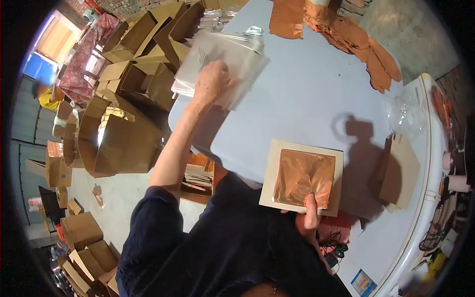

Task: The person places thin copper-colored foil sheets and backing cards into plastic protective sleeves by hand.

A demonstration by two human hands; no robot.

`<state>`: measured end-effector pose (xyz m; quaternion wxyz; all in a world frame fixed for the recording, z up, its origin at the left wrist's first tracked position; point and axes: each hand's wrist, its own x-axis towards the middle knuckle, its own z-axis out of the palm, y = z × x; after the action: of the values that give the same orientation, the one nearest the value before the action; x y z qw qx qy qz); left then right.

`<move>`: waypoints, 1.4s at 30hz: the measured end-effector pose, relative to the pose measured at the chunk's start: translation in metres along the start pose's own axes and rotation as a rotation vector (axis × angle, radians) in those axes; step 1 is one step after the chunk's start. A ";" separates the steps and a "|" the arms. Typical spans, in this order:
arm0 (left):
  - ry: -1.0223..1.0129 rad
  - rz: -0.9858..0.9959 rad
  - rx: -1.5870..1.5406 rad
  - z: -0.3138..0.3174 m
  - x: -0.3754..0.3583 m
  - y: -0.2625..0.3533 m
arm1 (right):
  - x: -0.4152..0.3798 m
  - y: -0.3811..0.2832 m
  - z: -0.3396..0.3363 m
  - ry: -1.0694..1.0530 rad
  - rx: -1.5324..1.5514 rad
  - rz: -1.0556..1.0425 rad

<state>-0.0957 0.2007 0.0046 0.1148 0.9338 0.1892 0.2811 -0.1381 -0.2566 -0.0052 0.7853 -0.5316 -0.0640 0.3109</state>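
Note:
My left hand [213, 81] reaches to the upper left with its fingers curled in on a clear plastic sleeve [250, 64], blurred at its right side. Below it lies a stack of clear sleeves [185, 79] at the table's left edge. Near the front edge, my right hand [310, 213] grips a square beige board [268, 183]. On that board lies a shiny copper-coloured foil square [307, 173], and my right thumb presses on its lower edge. The other fingers of this hand are mostly hidden under the board.
Copper-coloured pieces [341, 34] lie along the far side of the pale table [297, 99]. A beige board [401, 173] and clear plastic [405, 111] are at the right. Open cardboard boxes [128, 138] crowd the left. A person in yellow [49, 99] is far left.

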 end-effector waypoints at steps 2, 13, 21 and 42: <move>-0.016 -0.012 -0.042 0.001 0.003 -0.001 | 0.001 -0.008 0.007 0.036 0.008 -0.013; -0.103 -0.243 -0.285 -0.007 0.007 -0.004 | 0.009 -0.021 0.018 0.056 -0.019 -0.017; -0.150 -0.407 -0.302 -0.006 0.015 -0.015 | 0.009 -0.028 0.023 0.043 -0.011 0.066; -0.129 -0.376 -0.435 -0.011 0.035 -0.025 | 0.014 -0.027 0.020 0.019 0.056 -0.011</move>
<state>-0.0821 0.2387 0.0223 0.3742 0.8518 0.2864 0.2291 -0.1237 -0.2397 0.0239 0.8021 -0.5120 -0.0509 0.3031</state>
